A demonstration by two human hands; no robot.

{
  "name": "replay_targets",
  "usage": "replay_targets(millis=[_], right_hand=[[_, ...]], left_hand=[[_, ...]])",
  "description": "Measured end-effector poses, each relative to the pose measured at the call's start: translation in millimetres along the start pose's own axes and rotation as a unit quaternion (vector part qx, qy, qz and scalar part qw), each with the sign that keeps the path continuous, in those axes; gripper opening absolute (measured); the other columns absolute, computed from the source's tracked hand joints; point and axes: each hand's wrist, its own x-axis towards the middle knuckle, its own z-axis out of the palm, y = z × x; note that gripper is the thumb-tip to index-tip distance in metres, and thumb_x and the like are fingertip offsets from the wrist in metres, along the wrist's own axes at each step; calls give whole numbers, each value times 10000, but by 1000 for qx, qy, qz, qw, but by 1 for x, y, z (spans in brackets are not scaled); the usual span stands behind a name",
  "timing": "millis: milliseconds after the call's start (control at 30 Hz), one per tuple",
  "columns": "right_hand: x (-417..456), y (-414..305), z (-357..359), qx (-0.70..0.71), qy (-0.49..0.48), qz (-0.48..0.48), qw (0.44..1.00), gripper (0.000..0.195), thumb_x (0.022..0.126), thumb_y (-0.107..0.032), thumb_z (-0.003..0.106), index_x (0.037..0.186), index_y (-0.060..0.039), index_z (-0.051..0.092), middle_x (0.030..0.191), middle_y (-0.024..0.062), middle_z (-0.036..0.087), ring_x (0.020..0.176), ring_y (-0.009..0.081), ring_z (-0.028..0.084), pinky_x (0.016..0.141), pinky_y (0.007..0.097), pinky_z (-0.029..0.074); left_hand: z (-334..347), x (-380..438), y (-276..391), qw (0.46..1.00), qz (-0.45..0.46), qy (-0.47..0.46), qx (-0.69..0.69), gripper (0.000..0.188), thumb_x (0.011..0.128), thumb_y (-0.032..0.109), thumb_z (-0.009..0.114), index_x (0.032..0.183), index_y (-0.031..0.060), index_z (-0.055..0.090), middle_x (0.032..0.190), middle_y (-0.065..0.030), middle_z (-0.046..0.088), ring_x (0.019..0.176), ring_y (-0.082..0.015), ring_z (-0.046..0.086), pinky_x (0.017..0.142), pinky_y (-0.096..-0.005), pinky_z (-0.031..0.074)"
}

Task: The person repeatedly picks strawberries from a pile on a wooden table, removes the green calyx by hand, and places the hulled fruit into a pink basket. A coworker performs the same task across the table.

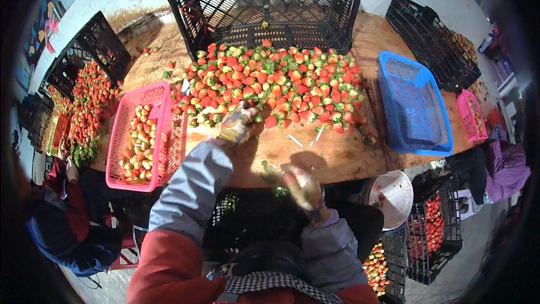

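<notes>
A wide heap of strawberries (274,80) with green leafy caps covers the middle of the wooden table. My left hand (239,123), in a stained glove, reaches to the heap's near edge, its fingertips against the berries; whether it grips one cannot be told. Over the table's near edge is my right hand (304,188), also gloved and blurred by motion, apart from the heap; its fingers are unclear. On the left stands a pink plastic basket (166,143) holding strawberries without leaves. A blue plastic basket (422,145) stands on the right with no berries visible in it. White sticks (319,133) lie before the heap.
A black plastic crate (270,29) lies on its side behind the heap. More black crates (426,38) are at the right. A white bucket (391,198) and crates of strawberries (434,223) stand below the table's right side. At the left, a person (71,228) works at another heap.
</notes>
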Motion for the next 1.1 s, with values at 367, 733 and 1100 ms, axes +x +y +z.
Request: replay_targets(millis=[367, 733, 1100], right_hand=[[5, -33, 20, -253, 162, -101, 948, 231, 914, -193, 530, 1124, -128, 602, 962, 156, 633, 896, 313, 614, 750, 384, 485], [-9, 17, 16, 133, 50, 130, 981, 257, 930, -257, 542, 1047, -35, 596, 793, 33, 626, 632, 97, 539, 574, 269, 445], [-6, 11, 10, 27, -68, -19, 997, 315, 921, -257, 509, 1093, -13, 610, 986, 142, 655, 946, 221, 609, 838, 326, 451]], left_hand=[[-23, -61, 140, 968, -113, -69, -215, 548, 726, 8, 584, 1265, 49, 488, 841, -9, 585, 731, -100, 545, 657, -240, 465], [-34, -96, 135, 759, -208, -81, -612, 522, 682, 123, 611, 1188, 17, 533, 956, -96, 601, 693, -147, 579, 542, -235, 430], [27, -6, 34, 595, -161, 112, -779, 315, 819, 137, 629, 1096, -4, 583, 852, -59, 623, 758, -164, 586, 617, -293, 476]])
